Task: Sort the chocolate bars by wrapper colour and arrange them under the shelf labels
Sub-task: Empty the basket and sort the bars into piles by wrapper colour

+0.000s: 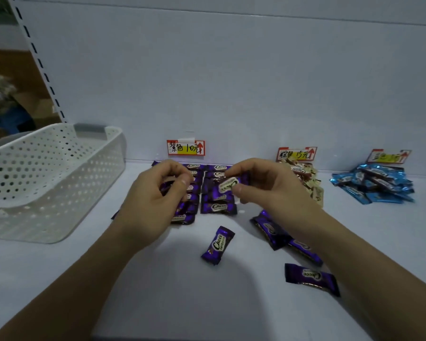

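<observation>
Logged loose purple bars (218,245) nearest on white shelf (158,279). Found left hand (155,195) and right hand (271,190), each grip pinching a purple bar (229,184), above purple rows (218,207) under purple label (185,147). Noted brown pile (308,175), blue pile (376,183) rightward; basket (47,193) left; white back panel (231,82) behind.

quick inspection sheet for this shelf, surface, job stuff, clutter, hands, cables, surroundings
surface: white shelf, bars lying on it
job's things: purple columns, two side by side under the purple label; loose purple bars at the front; cream-brown pile under the second label; blue pile under the third label
clutter: white basket at the left
hands: right hand pinches a held bar, purple, above the columns; left hand curled over the left column, hold unclear
cables: nothing seen
surroundings: white back panel; slotted upright at the left
</observation>
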A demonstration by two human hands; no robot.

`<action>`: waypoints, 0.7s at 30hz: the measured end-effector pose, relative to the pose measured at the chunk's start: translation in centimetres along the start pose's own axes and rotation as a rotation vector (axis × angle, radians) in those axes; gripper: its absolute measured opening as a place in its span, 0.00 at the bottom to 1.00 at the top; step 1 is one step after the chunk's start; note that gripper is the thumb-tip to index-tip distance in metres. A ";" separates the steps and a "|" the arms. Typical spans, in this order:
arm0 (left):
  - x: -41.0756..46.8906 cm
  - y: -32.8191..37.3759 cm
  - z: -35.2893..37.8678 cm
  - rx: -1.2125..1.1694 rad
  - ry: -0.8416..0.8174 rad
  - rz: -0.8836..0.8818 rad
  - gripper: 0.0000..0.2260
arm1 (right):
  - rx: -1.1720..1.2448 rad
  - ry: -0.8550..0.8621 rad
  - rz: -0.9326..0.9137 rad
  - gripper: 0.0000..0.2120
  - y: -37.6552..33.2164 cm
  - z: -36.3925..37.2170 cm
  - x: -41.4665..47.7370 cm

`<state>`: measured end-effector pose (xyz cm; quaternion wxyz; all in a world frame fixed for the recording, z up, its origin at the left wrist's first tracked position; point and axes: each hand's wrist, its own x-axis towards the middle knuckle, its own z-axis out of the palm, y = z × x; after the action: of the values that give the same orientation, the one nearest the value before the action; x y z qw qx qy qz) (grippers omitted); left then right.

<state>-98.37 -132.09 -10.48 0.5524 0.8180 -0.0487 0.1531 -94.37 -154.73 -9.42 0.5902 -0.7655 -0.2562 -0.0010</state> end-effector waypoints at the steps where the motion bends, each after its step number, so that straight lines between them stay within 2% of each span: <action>1: -0.2 0.0 -0.3 0.099 -0.002 0.090 0.08 | 0.032 0.001 0.031 0.12 -0.1 -0.4 -0.1; 4: -1.7 0.6 0.0 0.394 -0.207 0.229 0.22 | 0.158 0.011 0.135 0.15 -0.2 -1.0 0.0; 6: -2.8 0.6 1.2 0.709 -0.328 0.221 0.29 | 0.058 -0.004 0.142 0.16 0.1 -1.1 0.1; 8: -3.5 0.1 2.1 0.881 -0.353 0.220 0.28 | -0.084 -0.029 0.107 0.17 0.6 -0.9 0.2; 11: -3.8 -0.3 1.9 0.857 -0.300 0.263 0.17 | -0.310 -0.071 0.005 0.12 1.3 -0.1 0.4; 13: -4.3 -0.5 0.8 0.829 -0.313 0.290 0.13 | -0.434 -0.129 -0.035 0.08 1.6 0.5 0.1; 17: -4.9 -1.6 -1.1 0.739 -0.358 0.362 0.11 | -0.632 -0.215 -0.134 0.03 1.9 1.5 -0.5; 21: -5.8 -3.0 -1.6 0.626 -0.291 0.427 0.10 | -0.769 -0.211 -0.198 0.05 1.9 1.9 -0.7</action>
<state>-103.46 -129.95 -14.39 0.2197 0.9313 -0.2463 0.1543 -94.83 -153.65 -11.92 0.2286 -0.8980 -0.3685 -0.0748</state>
